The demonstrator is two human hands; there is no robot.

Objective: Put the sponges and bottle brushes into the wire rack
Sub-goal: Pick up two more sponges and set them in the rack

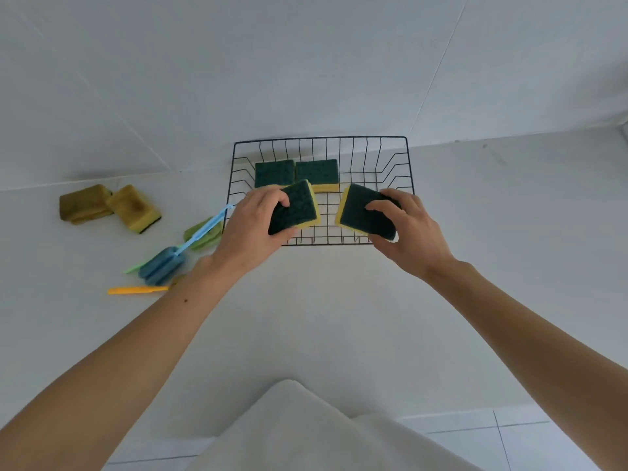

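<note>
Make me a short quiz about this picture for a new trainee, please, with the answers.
1. How many sponges lie inside the wire rack already?
2. True or false: the blue bottle brush is in the rack.
3. What does each hand hold?

Key:
1. Two, side by side at the back.
2. False; it lies on the counter to the rack's left.
3. The left hand and the right hand each hold one green and yellow sponge over the rack.

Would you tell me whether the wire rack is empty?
No: two sponges lie flat at the back of the wire rack.
</note>
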